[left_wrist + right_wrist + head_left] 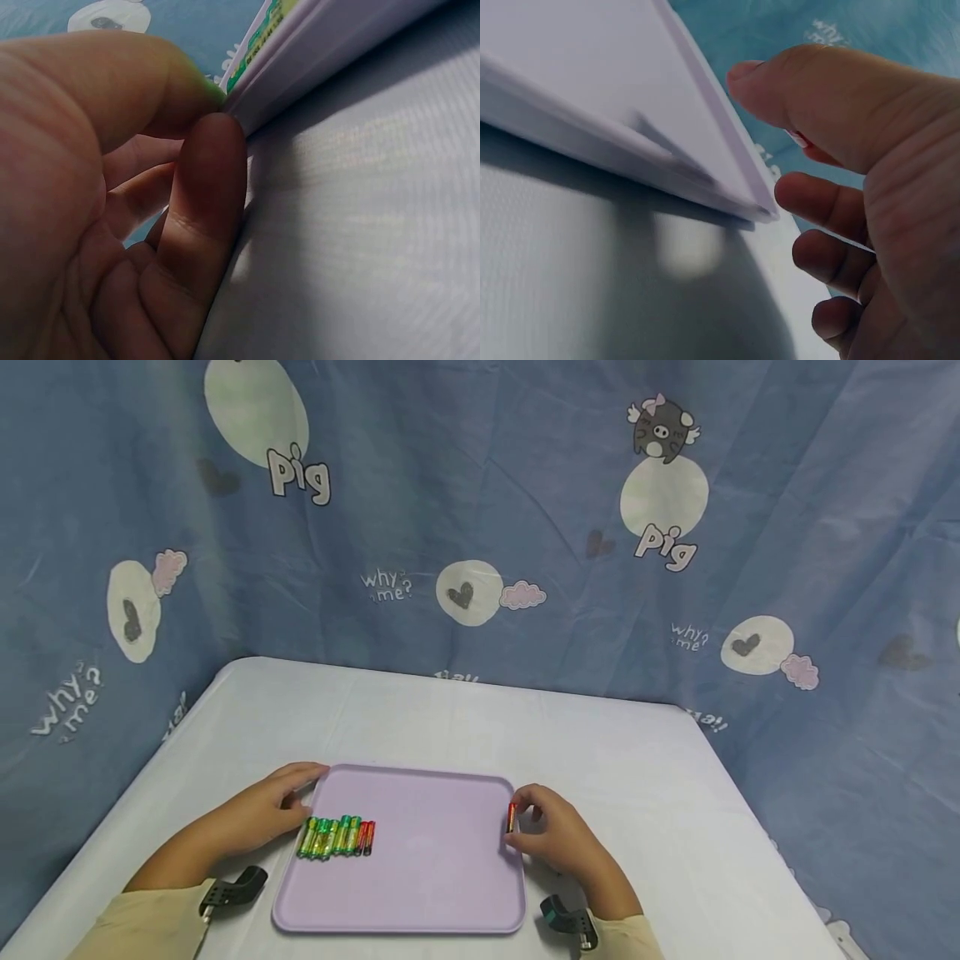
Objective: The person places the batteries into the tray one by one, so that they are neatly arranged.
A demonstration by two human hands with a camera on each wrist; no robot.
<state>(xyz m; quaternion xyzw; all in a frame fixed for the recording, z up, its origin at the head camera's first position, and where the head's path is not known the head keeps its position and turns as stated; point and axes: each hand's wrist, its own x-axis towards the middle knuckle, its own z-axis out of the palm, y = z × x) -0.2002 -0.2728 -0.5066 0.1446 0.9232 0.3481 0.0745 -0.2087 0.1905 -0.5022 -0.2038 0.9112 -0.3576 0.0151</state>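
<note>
My left hand (258,814) rests at the left rim of a lilac tray (442,877), with thumb and forefinger spread along that edge. Close up in the left wrist view, the thumb (150,82) lies right at the rim. Beside it on the tray stands a row of several green-and-gold batteries (330,837), followed by two red-and-black batteries (365,838). At the right rim, my right hand (558,835) pinches a red-and-black battery (512,817) upright between thumb and forefinger. In the right wrist view the thumb mostly hides this battery.
The tray lies on a table with a white cloth (600,760). A blue printed curtain (480,510) hangs behind and around the table. Dark camera mounts are strapped at the left wrist (236,887) and the right wrist (567,920).
</note>
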